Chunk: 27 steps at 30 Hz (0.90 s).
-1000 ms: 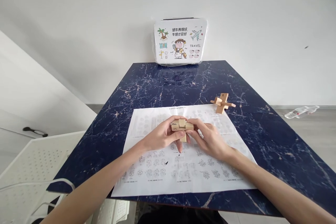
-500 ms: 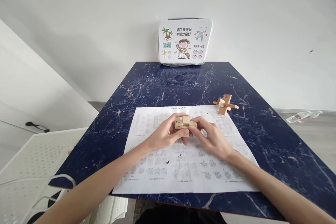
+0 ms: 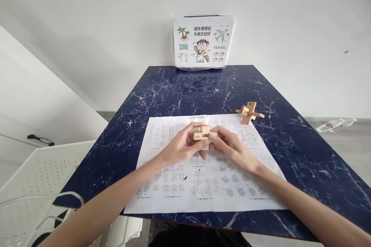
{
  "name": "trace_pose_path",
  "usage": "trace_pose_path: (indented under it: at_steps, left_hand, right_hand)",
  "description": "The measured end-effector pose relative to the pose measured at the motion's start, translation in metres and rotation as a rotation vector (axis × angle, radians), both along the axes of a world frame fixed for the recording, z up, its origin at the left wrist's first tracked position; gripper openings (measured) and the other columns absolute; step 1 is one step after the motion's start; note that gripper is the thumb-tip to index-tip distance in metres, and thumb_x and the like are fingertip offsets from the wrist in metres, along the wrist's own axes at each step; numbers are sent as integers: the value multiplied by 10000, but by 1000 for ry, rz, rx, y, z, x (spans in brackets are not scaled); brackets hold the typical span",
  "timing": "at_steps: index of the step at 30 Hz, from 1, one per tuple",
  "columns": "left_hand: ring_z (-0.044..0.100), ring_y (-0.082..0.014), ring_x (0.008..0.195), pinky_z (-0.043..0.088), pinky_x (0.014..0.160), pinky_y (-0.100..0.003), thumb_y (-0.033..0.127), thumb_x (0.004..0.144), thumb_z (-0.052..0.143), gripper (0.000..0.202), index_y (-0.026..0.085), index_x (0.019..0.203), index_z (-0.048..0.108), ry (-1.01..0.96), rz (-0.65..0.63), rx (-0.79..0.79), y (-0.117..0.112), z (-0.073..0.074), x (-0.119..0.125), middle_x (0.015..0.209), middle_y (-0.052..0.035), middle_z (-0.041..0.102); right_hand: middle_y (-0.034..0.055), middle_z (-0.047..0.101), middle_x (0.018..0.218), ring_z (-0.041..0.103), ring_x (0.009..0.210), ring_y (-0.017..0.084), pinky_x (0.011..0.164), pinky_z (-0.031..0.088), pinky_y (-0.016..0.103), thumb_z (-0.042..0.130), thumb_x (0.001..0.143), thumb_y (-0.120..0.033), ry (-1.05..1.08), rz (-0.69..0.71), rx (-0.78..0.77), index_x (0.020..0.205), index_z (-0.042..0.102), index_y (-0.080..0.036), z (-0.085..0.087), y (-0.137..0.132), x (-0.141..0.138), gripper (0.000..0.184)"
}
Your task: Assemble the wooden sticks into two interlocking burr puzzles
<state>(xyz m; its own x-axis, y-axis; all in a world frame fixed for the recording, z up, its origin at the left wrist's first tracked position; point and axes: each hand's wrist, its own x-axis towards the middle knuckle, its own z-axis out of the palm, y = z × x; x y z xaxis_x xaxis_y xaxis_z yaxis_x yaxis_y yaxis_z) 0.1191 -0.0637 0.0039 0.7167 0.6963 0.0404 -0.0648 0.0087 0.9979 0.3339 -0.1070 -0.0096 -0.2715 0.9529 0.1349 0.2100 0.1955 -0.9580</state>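
A small wooden interlocking puzzle [image 3: 203,134] of pale crossed blocks is held just above a printed white instruction sheet [image 3: 203,185]. My left hand [image 3: 180,148] grips its left side, fingers curled round the block marked with a number. My right hand [image 3: 232,148] pinches its right end with thumb and fingertips. A second assembled wooden cross puzzle [image 3: 249,112] stands on the table beyond the sheet's far right corner, untouched.
The dark blue marbled table [image 3: 162,92] carries a white illustrated box [image 3: 203,41] against the wall at the back. A white perforated rack [image 3: 34,185] stands low at the left. A clear plastic bottle [image 3: 336,124] lies on the floor at the right.
The puzzle has been turned slightly between both hands and raised a little; the fingers have shifted their grip. The view has also drifted a bit.
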Motion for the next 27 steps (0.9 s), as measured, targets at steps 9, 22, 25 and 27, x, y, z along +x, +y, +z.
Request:
trace_pose_path:
  at_steps: [9,22,25,27]
  left_hand:
    - [814,-246,834,667,829,-429,381,1034,676,564,229,1506,407,37,-58,-77,-2,5,1,1022,-65,720]
    - [803,-234,849,642,825,-413,378,1039,662,530,260,1507,443,261,-170,245,4,17,-8,1058,-82,753]
    - [794,-213,852,649,815,-396,332,1037,660,507,283,1499,457,248,-149,317,6,13,-9,1150,-90,733]
    - [788,-197,860,649,837,-388,292,1044,636,427,275,1451,510,240,-115,393,8,12,-10,1182,-90,729]
  right_hand:
    - [14,619,779,453,598,131,550,326,306,541,1066,-566,169,137,-136,1016,595,-199,2,4,3,374]
    - [-31,486,692,359,587,131,545,272,301,516,1081,-551,-13,143,-87,983,622,-205,7,4,8,375]
    - [-70,369,642,258,532,116,512,234,294,534,1067,-561,210,255,-276,992,607,-212,5,7,10,364]
    - [-94,278,613,171,508,109,488,196,291,565,1047,-553,331,323,-393,971,603,-215,3,9,12,348]
